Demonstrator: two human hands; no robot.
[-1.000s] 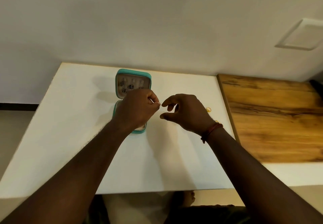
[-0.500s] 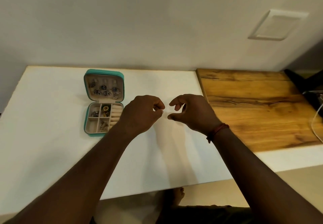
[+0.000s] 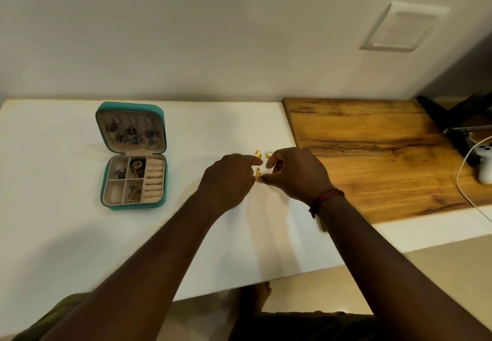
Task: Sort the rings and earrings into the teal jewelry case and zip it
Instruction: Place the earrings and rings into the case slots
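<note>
Open teal case [image 3: 130,105], gold rings [image 3: 257,153]

One head-worn view looks forward and down, near the white table [image 3: 80,234].

Warm, moderately bright light is thrown from above. Soft shadows of the two bare forearms [image 3: 165,255] are cast on the flat white tabletop [image 3: 53,234], which is dimmer at its near left. Edges are bowed by wide-angle distortion. Small pieces inside the open teal zip-up jewelry case [image 3: 130,105] are rendered soft.
</note>
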